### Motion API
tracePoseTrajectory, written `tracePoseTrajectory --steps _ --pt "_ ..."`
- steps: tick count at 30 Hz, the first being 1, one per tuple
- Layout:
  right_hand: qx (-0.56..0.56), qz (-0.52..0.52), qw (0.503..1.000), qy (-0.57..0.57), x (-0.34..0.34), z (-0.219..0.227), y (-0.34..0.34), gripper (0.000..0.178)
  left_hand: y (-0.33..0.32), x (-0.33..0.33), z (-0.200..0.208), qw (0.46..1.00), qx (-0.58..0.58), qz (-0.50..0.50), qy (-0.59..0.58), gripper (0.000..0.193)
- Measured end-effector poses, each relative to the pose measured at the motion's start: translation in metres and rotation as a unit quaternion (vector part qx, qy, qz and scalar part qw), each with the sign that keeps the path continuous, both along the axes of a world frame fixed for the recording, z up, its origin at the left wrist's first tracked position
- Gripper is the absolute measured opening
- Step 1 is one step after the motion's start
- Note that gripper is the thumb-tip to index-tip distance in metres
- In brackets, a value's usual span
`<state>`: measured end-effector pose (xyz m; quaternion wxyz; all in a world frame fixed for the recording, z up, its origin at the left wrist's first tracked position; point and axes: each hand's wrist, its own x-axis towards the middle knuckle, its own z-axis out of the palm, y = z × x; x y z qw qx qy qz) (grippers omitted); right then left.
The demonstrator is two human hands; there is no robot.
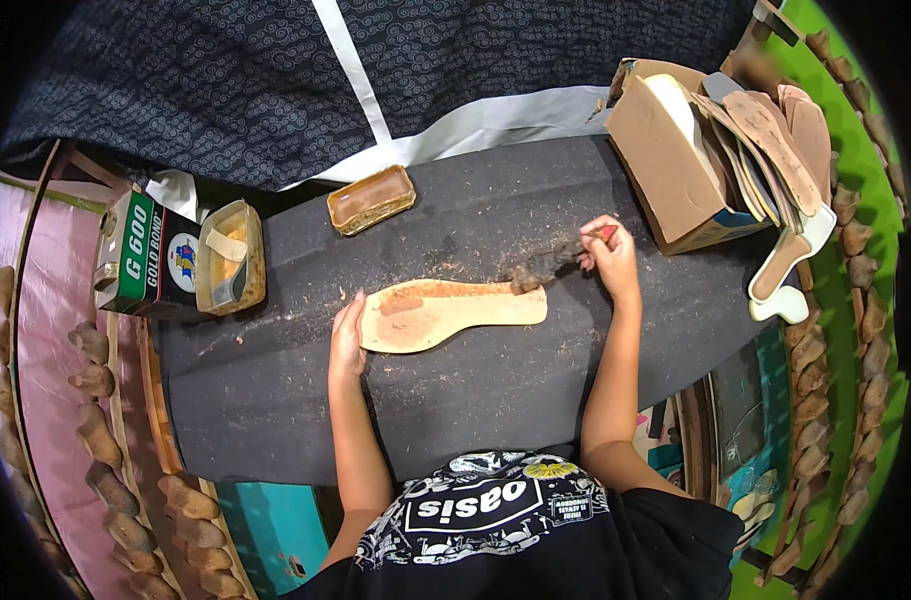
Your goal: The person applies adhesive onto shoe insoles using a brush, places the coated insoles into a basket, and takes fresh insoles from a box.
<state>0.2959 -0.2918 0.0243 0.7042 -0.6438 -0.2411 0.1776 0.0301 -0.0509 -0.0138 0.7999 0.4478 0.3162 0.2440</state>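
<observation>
A pale yellow shoe sole (456,318) lies on the dark table, its wide end to the left. A brownish, wet-looking coat covers part of its wide end and its far edge. My left hand (349,335) closes on the wide end, thumb on top at the rim. In my right hand (612,258), off the narrow end, is a dark, caked brush (551,266) with a bit of red at the handle. Its tip touches the sole's far edge near the narrow end.
At the far middle sits an amber-caked rectangular tub (372,200). Left stand a green-and-black tin (148,255) and an open tub (253,283) with a spatula. A cardboard box (666,160) at far right overflows with soles. Wooden shoe lasts (101,435) line racks on both sides.
</observation>
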Motion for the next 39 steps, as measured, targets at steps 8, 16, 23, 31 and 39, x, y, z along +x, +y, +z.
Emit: tracePoseTrajectory --steps 8,16,23,31,39 --pt "0.001 -0.038 0.999 -0.022 0.007 0.002 -0.015 0.004 -0.002 0.001 0.003 1.0 -0.004 -0.006 -0.006 0.026" --pt "-0.004 0.011 1.0 -0.012 -0.001 0.001 0.001 0.005 -0.004 0.001 0.01 1.0 0.004 -0.024 -0.005 0.027" --pt "-0.014 -0.029 0.999 -0.021 0.012 0.002 -0.022 0.005 -0.003 0.0 0.005 1.0 0.007 -0.008 -0.003 0.025" --pt "-0.006 -0.015 0.999 -0.034 0.01 0.001 -0.015 0.004 -0.006 0.003 0.008 1.0 0.002 0.002 -0.011 0.025" --pt "-0.01 -0.056 0.998 -0.028 0.012 0.001 -0.026 0.005 -0.002 0.001 0.003 1.0 0.007 -0.002 -0.009 0.025"
